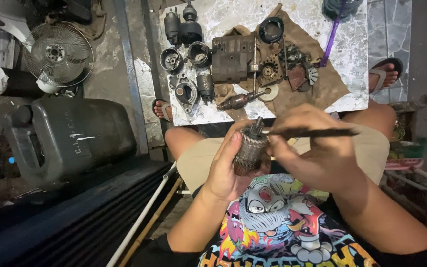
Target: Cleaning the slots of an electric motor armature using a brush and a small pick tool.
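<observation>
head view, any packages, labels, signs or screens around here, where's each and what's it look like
Dark grey plastic jerrycan: lies on its side on the floor to the person's left, boxy, with a handle and cap at its left end, faint pale handwritten marks on its face.
Printed black t-shirt: worn by the person, bottom centre, bright cartoon graphic in red, yellow, blue and white.
No screens, signs or boxed packages show.

Bare concrete floor (pixel 109 54), stained. Low marble-topped table (pixel 352 49) under brown cloth (pixel 322 84). Fan (pixel 58 54) lying left, dark jerrycan (pixel 70 136) beside it. Tiled floor (pixel 396 24) at right. Pipes (pixel 426 190) by right edge. Light dim, even.
</observation>
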